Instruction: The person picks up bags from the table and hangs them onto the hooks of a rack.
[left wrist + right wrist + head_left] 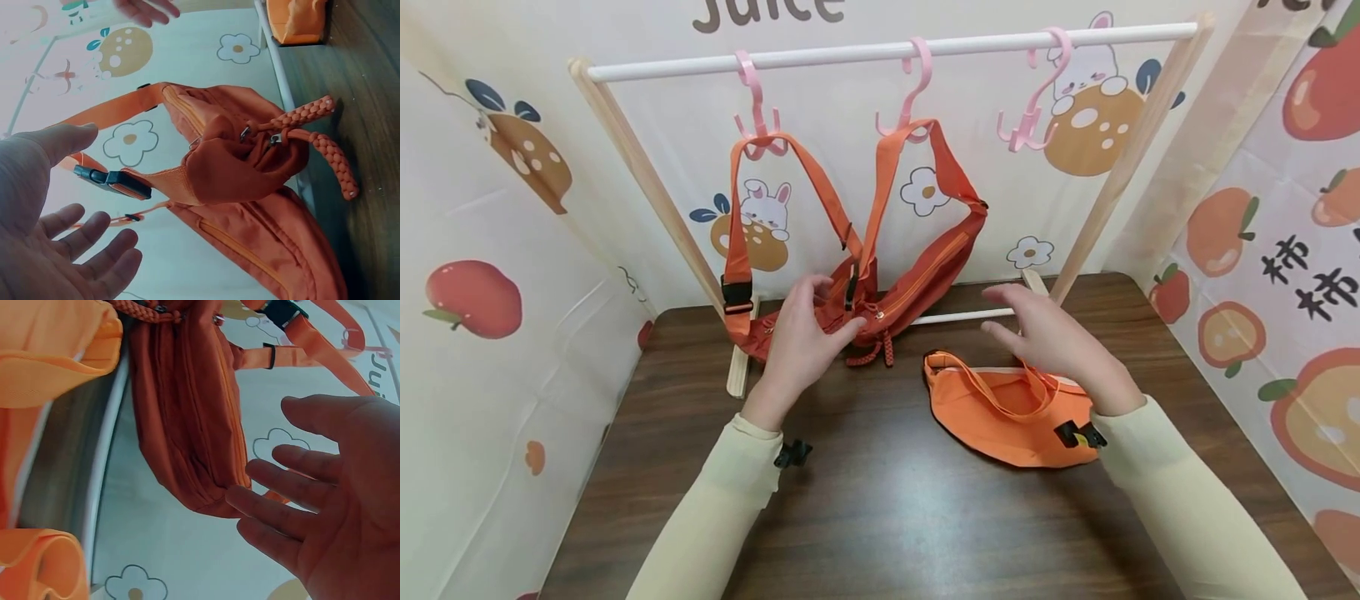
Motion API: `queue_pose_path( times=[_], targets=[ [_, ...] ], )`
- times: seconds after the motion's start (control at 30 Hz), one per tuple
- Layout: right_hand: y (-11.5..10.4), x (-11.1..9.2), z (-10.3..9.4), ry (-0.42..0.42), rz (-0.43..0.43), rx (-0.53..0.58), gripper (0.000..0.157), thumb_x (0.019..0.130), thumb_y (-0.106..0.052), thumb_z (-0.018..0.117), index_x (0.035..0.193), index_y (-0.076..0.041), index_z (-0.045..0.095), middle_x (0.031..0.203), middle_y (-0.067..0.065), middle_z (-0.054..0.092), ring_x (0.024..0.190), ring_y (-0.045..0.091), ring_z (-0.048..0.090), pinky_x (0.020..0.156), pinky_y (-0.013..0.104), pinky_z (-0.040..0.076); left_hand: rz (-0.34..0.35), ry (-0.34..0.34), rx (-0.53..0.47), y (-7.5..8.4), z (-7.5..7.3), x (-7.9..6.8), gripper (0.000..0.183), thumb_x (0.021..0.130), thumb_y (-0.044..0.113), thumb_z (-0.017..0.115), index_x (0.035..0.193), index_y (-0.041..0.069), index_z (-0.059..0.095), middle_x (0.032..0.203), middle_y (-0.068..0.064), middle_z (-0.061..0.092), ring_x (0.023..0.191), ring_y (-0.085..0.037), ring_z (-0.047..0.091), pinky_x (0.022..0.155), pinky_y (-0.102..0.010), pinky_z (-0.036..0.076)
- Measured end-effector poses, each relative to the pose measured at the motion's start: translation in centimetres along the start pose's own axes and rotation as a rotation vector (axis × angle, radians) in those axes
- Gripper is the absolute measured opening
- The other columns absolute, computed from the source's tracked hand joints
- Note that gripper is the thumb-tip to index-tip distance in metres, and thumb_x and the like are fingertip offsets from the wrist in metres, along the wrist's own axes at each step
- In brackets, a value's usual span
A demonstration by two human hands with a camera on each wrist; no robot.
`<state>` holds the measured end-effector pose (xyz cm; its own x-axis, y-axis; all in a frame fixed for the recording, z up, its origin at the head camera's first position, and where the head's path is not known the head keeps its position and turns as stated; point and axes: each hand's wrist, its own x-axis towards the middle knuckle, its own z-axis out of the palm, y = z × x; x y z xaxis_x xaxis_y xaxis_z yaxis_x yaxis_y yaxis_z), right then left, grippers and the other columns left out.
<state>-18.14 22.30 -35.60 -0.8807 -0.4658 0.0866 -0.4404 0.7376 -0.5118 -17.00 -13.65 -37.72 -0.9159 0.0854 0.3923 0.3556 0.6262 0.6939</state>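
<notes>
Hanging from pink hooks, red bags beyond spread hands; orange bag near right one.

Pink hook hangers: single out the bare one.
The rightmost pink hook hanger in the head view; red-orange bag straps hang on the other two.

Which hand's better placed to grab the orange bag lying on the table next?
Likely the right hand: empty, close to the orange bag, and nearer the bare pink hook. The left hand is by the hanging bags.
</notes>
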Motion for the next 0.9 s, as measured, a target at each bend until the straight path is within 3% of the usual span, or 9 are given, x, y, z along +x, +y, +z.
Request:
queue_pose_path(
  times=[0.17,0.33,0.57,0.9],
  targets=[
    [0.3,-1.1,1.0,-0.038,0.010,-0.028,0.054,0.104,-0.024,0.072,0.148,0.001,0.054,0.146,0.020,0.058,0.126,0.038,0.061,0.107,0.059,0.048,-0.003,-0.009,0.021,-0.1,0.1,-0.7,0.067,0.088,0.032,0.090,0.136,0.003,0.053,0.123,-0.014,0.059,0.109,-0.027,0.057,0.095,-0.046,0.051],
    [0.4,-2.0,1.5,-0.064,0.022,-0.062,0.054,0.102,-0.024,0.074,0.147,-0.001,0.056,0.144,0.018,0.061,0.127,0.036,0.063,0.106,0.058,0.050,-0.016,-0.027,0.053,-0.2,0.2,-1.5,0.062,0.087,0.033,0.090,0.130,0.004,0.055,0.120,-0.012,0.059,0.108,-0.029,0.057,0.095,-0.046,0.050],
    [0.8,-3.5,2.6,-0.106,-0.013,-0.086,0.045,0.101,-0.021,0.076,0.138,0.001,0.062,0.129,0.017,0.069,0.112,0.034,0.069,0.095,0.055,0.056,-0.025,-0.064,0.083,-0.4,0.6,-2.8,0.052,0.086,0.034,0.092,0.116,0.011,0.057,0.109,-0.009,0.061,0.097,-0.026,0.058,0.087,-0.042,0.051],
    [1.6,-4.9,4.4,-0.138,-0.021,-0.115,0.045,0.096,-0.024,0.081,0.132,-0.001,0.066,0.123,0.016,0.071,0.110,0.035,0.070,0.093,0.055,0.057,-0.003,-0.149,0.075,-0.2,2.0,-4.2,0.059,0.085,0.034,0.092,0.127,0.005,0.061,0.109,-0.004,0.058,0.099,-0.030,0.060,0.083,-0.039,0.052]
  ],
)
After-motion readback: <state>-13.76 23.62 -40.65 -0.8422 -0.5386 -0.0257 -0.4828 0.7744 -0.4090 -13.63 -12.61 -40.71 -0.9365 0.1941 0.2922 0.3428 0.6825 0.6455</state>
